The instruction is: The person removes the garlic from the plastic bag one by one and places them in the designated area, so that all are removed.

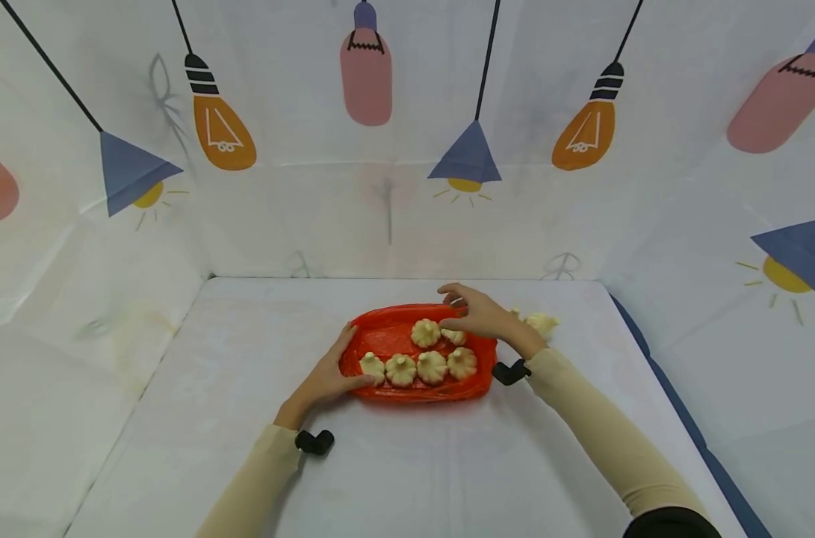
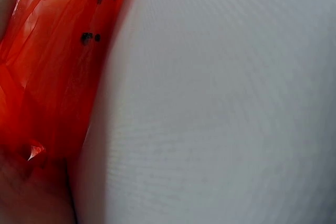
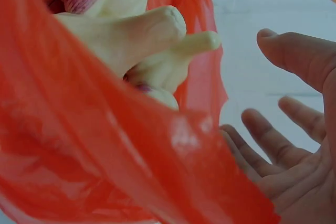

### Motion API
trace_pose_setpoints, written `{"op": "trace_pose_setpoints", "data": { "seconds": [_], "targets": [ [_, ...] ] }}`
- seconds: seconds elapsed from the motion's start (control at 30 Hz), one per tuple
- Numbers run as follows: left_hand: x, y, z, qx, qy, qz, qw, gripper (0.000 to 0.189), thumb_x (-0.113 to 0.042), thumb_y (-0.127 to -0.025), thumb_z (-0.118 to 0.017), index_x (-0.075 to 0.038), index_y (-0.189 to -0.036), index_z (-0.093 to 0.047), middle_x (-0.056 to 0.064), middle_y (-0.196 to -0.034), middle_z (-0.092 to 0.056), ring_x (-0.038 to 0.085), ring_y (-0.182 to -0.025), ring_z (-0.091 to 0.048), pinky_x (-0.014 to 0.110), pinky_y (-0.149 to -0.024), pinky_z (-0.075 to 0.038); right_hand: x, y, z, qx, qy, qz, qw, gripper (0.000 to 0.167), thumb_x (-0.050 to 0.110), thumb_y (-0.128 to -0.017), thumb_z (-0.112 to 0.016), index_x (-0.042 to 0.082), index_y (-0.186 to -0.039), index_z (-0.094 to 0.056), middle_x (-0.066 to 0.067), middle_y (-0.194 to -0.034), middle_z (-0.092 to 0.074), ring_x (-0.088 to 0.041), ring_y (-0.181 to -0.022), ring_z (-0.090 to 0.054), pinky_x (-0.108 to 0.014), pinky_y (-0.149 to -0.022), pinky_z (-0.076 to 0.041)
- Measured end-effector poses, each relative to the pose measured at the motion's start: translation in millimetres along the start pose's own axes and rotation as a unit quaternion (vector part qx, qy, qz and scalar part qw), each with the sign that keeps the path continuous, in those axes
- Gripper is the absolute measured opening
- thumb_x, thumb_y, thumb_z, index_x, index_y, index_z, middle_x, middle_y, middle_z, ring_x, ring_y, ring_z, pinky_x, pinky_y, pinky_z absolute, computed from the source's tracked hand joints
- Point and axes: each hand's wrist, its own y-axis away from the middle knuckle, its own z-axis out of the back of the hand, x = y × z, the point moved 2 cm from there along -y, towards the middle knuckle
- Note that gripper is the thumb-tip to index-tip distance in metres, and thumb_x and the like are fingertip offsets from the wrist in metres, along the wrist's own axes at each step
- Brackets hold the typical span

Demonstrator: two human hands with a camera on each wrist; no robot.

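A shallow tray covered in red plastic (image 1: 388,320) lies on the table, with several pale garlic bulbs (image 1: 401,370) lined up along its front. Two more bulbs (image 1: 426,333) sit behind that row, one partly covered by my right hand. My left hand (image 1: 325,377) grips the tray's left end, thumb over the front rim and fingers along the outer side. Over the back right corner is my right hand (image 1: 482,314), its fingers spread and holding nothing. The right wrist view shows that hand (image 3: 294,150) beside red plastic (image 3: 105,145) and garlic stems (image 3: 131,32).
More garlic (image 1: 543,323) lies on the white table (image 1: 407,471) just right of the tray, partly behind my right wrist. A white sheet printed with lamps and bulbs (image 1: 299,217) rises behind and at the sides. Black printing marks the red plastic (image 2: 63,66) in the left wrist view.
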Motion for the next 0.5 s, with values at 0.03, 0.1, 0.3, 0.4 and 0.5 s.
{"op": "trace_pose_setpoints", "data": {
  "seconds": [0.03, 0.1, 0.3, 0.4, 0.5],
  "targets": [
    [-0.6, -0.2, -0.1, 0.002, 0.001, -0.002, 1.0, 0.115, -0.054, -0.08, -0.083, -0.023, -0.167, -0.014, -0.001, -0.175, -0.004, 0.033, -0.16, -0.011, 0.063, -0.124, -0.022, 1, 0.0, -1, 0.005, 0.002, 0.001, 1.0, 0.065, 0.025, -0.095, -0.076, 0.011, -0.15, -0.045, -0.022, -0.144, -0.055, -0.04, -0.131, -0.057, -0.051, -0.109, -0.051],
    [-1.1, -0.4, -0.3, 0.004, 0.002, -0.003, 1.0, 0.115, -0.053, -0.081, -0.083, -0.023, -0.167, -0.014, 0.0, -0.175, -0.004, 0.033, -0.16, -0.011, 0.063, -0.124, -0.022, 3, -0.3, -3, 0.016, 0.004, 0.003, 0.9999, 0.063, 0.025, -0.095, -0.076, 0.01, -0.149, -0.047, -0.023, -0.143, -0.055, -0.041, -0.13, -0.058, -0.051, -0.107, -0.053],
    [-0.1, -1.8, -0.2, 0.007, -0.001, -0.007, 1.0, 0.113, -0.051, -0.082, -0.083, -0.022, -0.167, -0.015, 0.0, -0.175, -0.004, 0.033, -0.16, -0.011, 0.062, -0.125, -0.021, 3, -4.5, -8, 0.034, 0.001, 0.004, 0.9994, 0.063, 0.023, -0.095, -0.075, 0.007, -0.149, -0.048, -0.025, -0.143, -0.056, -0.042, -0.127, -0.06, -0.051, -0.104, -0.054],
    [-0.3, -1.9, -0.1, 0.007, -0.005, -0.006, 1.0, 0.113, -0.053, -0.081, -0.083, -0.022, -0.167, -0.015, 0.001, -0.175, -0.004, 0.034, -0.16, -0.011, 0.063, -0.124, -0.021, 1, -8.1, -11, 0.039, 0.006, 0.005, 0.9992, 0.065, 0.025, -0.095, -0.076, 0.005, -0.15, -0.047, -0.024, -0.142, -0.057, -0.039, -0.126, -0.06, -0.05, -0.105, -0.053],
    [-0.6, -1.8, -0.5, 0.007, -0.003, -0.002, 1.0, 0.114, -0.052, -0.081, -0.083, -0.023, -0.167, -0.015, 0.0, -0.175, -0.004, 0.033, -0.16, -0.011, 0.063, -0.125, -0.021, -2, -11.6, -14, 0.042, 0.018, 0.004, 0.9989, 0.064, 0.026, -0.095, -0.076, 0.006, -0.149, -0.048, -0.02, -0.141, -0.059, -0.035, -0.124, -0.062, -0.048, -0.104, -0.054]
  ]
}}
